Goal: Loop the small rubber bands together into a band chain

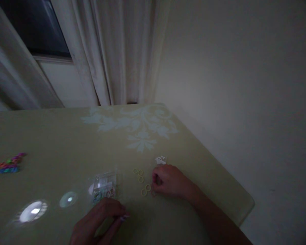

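My left hand (102, 217) is at the lower middle, in front of a clear plastic box (119, 185). Thumb and forefinger pinch a small pale pinkish piece (124, 217), too dim to name. Inside the box lie small rings (110, 192), some pinkish and some bluish green. Over the table to the right, my right hand (170, 180) has its thumb and forefinger closed together; whatever is between the tips is hidden. A pinkish ring (153, 193) lies just below those fingers. Several yellowish rings (141, 179) are scattered between the box and my right hand.
Small white pieces (160, 160) lie just beyond my right hand. A multicoloured heap of small pieces (10, 165) sits far left on the table (53, 139). The table's right edge runs along a wall (232, 102); curtains (124, 51) hang behind.
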`<action>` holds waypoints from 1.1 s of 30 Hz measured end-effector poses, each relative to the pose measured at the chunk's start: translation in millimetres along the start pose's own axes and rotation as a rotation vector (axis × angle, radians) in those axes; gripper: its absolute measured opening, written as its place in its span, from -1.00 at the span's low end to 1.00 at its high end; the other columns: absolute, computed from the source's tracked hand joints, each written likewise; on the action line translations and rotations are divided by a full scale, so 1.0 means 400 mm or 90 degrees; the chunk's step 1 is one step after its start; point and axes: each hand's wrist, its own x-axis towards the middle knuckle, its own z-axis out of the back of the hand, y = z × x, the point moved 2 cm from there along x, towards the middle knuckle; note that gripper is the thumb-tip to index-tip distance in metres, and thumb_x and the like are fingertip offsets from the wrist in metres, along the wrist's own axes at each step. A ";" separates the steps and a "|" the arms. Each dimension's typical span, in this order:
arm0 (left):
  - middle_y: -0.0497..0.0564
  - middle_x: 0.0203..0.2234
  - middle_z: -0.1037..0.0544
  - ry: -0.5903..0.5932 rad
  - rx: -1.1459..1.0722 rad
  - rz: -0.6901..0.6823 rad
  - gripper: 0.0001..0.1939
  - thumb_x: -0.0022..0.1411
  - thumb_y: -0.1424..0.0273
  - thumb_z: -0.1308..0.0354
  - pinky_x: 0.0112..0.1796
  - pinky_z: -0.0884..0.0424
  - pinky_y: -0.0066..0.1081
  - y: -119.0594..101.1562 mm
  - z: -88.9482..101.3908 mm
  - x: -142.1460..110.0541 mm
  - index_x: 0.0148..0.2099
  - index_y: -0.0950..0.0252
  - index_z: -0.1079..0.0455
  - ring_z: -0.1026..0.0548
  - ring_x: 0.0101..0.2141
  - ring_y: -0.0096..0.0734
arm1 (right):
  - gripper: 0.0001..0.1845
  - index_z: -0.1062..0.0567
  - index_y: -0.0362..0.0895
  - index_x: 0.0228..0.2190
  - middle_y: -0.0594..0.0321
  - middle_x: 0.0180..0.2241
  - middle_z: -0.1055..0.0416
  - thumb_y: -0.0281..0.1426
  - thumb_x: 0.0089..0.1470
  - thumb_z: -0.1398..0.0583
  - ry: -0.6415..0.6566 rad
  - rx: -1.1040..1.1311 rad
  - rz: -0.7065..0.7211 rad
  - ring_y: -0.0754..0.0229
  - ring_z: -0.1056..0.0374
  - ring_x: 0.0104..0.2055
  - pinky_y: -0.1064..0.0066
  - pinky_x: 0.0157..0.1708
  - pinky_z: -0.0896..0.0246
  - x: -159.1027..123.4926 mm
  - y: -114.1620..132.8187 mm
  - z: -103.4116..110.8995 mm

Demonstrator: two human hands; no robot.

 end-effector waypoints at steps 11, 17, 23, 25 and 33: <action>-0.07 -0.27 -0.70 0.031 -0.022 -0.002 -0.88 0.43 0.44 -0.22 -0.20 -0.56 -0.70 0.012 -0.009 -0.007 -0.08 0.11 -0.55 -0.71 -0.27 -0.50 | -0.89 -0.55 -0.15 -0.41 0.41 -0.46 -0.34 -0.51 -0.05 -0.36 -0.063 0.324 0.168 0.35 -0.24 -0.45 0.51 -0.40 -0.10 -0.024 0.098 -0.030; -0.10 -0.25 -0.72 0.037 -0.046 -0.009 -0.78 0.39 0.53 -0.18 -0.18 -0.57 -0.69 0.007 -0.016 -0.010 -0.03 0.10 -0.53 -0.72 -0.25 -0.50 | -0.87 -0.55 -0.15 -0.41 0.42 -0.46 -0.33 -0.50 -0.08 -0.38 -0.052 0.421 0.157 0.35 -0.22 -0.43 0.50 -0.40 -0.10 -0.028 0.137 -0.092; -0.15 -0.29 -0.72 0.028 -0.047 0.018 -0.81 0.38 0.46 -0.23 -0.25 -0.57 -0.73 0.001 -0.016 -0.005 -0.01 0.08 -0.52 -0.71 -0.35 -0.53 | -0.84 -0.58 -0.16 -0.40 0.44 -0.49 -0.31 -0.44 -0.09 -0.41 -0.016 0.503 0.146 0.37 -0.18 -0.47 0.53 -0.49 -0.05 -0.026 0.142 -0.120; -0.12 -0.27 -0.72 0.033 -0.051 0.001 -0.80 0.39 0.46 -0.23 -0.23 -0.57 -0.72 0.000 -0.013 -0.003 0.00 0.09 -0.54 -0.72 -0.31 -0.52 | -0.84 -0.59 -0.17 -0.39 0.44 -0.51 -0.30 -0.45 -0.09 -0.42 0.001 0.535 0.134 0.38 -0.15 -0.48 0.54 -0.51 -0.02 -0.029 0.147 -0.121; -0.03 -0.22 -0.72 -0.022 0.052 -0.010 -0.86 0.39 0.37 -0.27 -0.12 -0.59 -0.65 -0.003 -0.002 -0.005 -0.02 0.14 -0.56 -0.73 -0.21 -0.45 | -0.93 -0.66 -0.17 -0.29 0.36 -0.44 -0.38 -0.44 0.14 -0.35 -0.031 0.303 0.121 0.32 -0.25 -0.40 0.48 -0.37 -0.09 -0.011 0.051 -0.002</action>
